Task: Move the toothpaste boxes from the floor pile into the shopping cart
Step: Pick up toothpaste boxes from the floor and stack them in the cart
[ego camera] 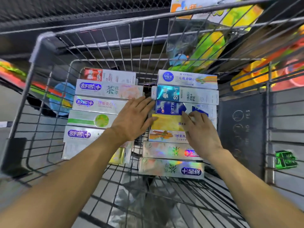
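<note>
The shopping cart [49,51] fills the view, its wire walls rising on every side of both hands, and shelves of bright toys [212,46] show through the mesh far beyond the fingertips. On the cart floor the toothpaste boxes [108,88] lie flat in two columns: one column runs under and to the outside of the left hand, the other under the right hand, with a narrow gap of bare wire between them just at the left fingertips.

The left hand [131,119] lies flat with straight fingers spread, its tips reaching across the gap to touch the end of the blue box [171,107] and the yellow box [167,122] just below it. It grips nothing. The right hand [199,129] rests on the yellow box with fingers lightly bent, tips at the near edge of the blue box; it seems to press or nudge rather than clasp (blur makes a pinch hard to rule out).

As a judgement, the task is well advanced: over a dozen boxes already sit in the cart, and this step is tidying the right column. The floor pile is out of view, so what remains cannot be told.
</note>
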`<state>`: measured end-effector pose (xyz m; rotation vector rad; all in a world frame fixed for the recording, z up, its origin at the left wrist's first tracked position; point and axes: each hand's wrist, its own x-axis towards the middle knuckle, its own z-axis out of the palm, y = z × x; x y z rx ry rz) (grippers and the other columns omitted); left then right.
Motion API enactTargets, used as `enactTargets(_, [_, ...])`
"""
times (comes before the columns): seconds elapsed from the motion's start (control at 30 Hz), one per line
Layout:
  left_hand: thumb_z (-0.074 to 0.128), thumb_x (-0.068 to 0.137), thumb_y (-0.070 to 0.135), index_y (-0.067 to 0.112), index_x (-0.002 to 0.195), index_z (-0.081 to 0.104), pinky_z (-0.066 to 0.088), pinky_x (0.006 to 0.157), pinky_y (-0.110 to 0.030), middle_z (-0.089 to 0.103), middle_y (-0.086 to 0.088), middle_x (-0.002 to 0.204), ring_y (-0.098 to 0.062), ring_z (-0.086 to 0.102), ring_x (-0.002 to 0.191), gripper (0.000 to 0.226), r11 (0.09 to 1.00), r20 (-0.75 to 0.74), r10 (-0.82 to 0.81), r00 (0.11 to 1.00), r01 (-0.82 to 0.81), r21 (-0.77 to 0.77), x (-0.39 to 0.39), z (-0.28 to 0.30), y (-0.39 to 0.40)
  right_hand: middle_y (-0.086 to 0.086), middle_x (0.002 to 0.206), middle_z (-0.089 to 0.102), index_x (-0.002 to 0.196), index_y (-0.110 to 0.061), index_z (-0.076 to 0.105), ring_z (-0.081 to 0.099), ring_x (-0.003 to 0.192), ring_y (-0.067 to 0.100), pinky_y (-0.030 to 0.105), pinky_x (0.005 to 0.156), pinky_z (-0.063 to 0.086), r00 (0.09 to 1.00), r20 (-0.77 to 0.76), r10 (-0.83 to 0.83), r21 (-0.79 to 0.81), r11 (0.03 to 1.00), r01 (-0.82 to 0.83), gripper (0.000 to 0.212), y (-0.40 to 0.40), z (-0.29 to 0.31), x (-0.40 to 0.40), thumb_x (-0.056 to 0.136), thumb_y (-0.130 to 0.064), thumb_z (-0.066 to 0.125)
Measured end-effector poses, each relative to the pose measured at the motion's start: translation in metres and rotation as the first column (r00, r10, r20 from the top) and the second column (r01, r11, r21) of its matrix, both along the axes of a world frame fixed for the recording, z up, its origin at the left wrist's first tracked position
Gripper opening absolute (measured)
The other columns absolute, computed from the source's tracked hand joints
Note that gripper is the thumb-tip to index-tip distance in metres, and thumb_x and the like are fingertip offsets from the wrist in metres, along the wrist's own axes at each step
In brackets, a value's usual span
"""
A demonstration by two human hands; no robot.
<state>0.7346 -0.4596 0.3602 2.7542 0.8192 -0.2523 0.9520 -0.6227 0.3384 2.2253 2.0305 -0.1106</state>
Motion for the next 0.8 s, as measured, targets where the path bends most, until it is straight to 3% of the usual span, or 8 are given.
enactTargets(0.1, [0.02,0.101,0.055,0.007,0.149,0.044,0.031,0.117,-0.051,0.045,-0.014,0.153,-0.033,0.041,0.141,0.072,1.0,-0.008,-0.01,1.0,0.01,-0.002,-0.004,0.015,-0.007,0.019,0.12,0.064,0.135,-0.002,0.056,0.055,0.115,0.035,0.043,0.097,0.047,0.992,-0.08,-0.098,-0.073,0.993,0.092,0.073,-0.002,0.022,-0.004,0.07,-0.023,0.083])
enactTargets(0.17, [0.019,0.101,0.056,0.009,0.15,0.042,0.029,0.119,-0.051,0.044,-0.013,0.154,-0.032,0.04,0.142,0.072,1.0,-0.035,0.006,0.999,-0.006,0.024,-0.011,0.035,-0.01,0.023,0.128,0.061,0.137,-0.001,0.053,0.054,0.122,0.038,0.045,0.102,0.045,0.986,-0.116,-0.12,-0.108,0.988,0.107,0.072,0.002,0.046,-0.008,0.078,-0.033,0.077])
enactTargets(0.27, [0.013,0.098,0.056,0.013,0.154,0.037,0.017,0.123,-0.05,0.039,-0.009,0.158,-0.028,0.032,0.148,0.075,0.994,-0.068,0.085,0.994,-0.079,0.075,-0.032,0.083,-0.011,0.025,0.131,0.059,0.135,0.001,0.056,0.056,0.12,0.042,0.049,0.102,0.047,0.985,-0.142,-0.102,-0.048,0.994,0.096,0.066,0.02,0.097,-0.018,0.084,-0.038,0.073])
enactTargets(0.47, [0.033,0.099,0.054,0.01,0.147,0.049,0.028,0.117,-0.054,0.051,-0.011,0.149,-0.033,0.044,0.14,0.066,0.934,0.091,0.308,0.947,-0.319,0.162,-0.12,0.197,-0.027,0.023,0.118,0.062,0.127,-0.003,0.063,0.059,0.111,0.043,0.05,0.093,0.05,0.967,-0.255,0.004,0.081,0.997,0.017,0.068,0.056,0.214,-0.089,0.088,-0.055,0.042])
enactTargets(0.63, [0.034,0.097,0.054,0.009,0.149,0.045,0.038,0.112,-0.055,0.046,-0.013,0.152,-0.031,0.044,0.14,0.07,0.777,0.23,0.557,0.798,-0.598,0.196,-0.261,0.283,-0.054,0.022,0.119,0.064,0.122,-0.004,0.064,0.062,0.106,0.042,0.05,0.09,0.053,0.931,-0.28,0.233,0.227,0.959,-0.171,0.067,0.084,0.298,-0.211,0.089,-0.058,0.042])
enactTargets(0.8, [0.032,0.098,0.057,0.009,0.149,0.045,0.036,0.114,-0.054,0.046,-0.011,0.153,-0.03,0.043,0.141,0.072,0.53,0.325,0.754,0.571,-0.821,0.213,-0.455,0.324,-0.109,0.021,0.136,0.058,0.131,-0.006,0.06,0.055,0.124,0.039,0.049,0.103,0.048,0.851,-0.275,0.448,0.284,0.883,-0.374,0.078,0.108,0.337,-0.376,0.089,-0.068,0.037])
